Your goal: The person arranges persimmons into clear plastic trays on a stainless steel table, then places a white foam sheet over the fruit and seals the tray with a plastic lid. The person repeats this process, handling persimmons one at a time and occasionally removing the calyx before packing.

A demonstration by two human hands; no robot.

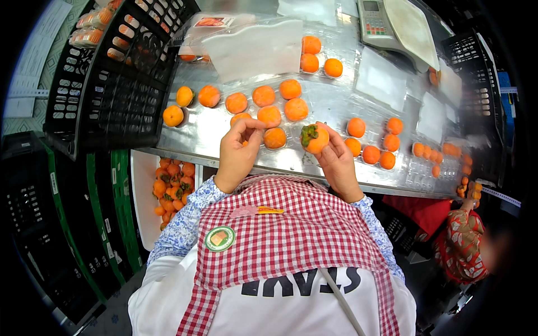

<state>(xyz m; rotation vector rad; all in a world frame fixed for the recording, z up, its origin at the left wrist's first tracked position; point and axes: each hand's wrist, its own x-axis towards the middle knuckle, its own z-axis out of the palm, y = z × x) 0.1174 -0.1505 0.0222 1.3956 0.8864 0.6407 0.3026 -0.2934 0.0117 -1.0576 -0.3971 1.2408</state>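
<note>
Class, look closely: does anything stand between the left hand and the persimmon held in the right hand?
Nothing visible does: the space between the left hand and the persimmon in the right hand looks open. One orange fruit shows between them but appears to sit lower, below the hands.

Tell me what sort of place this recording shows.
Probably a fruit-packing station: orange persimmons, many in clear plastic trays, cover a metal table; a weighing scale stands at its far side, and a black crate holds packed fruit.
</note>
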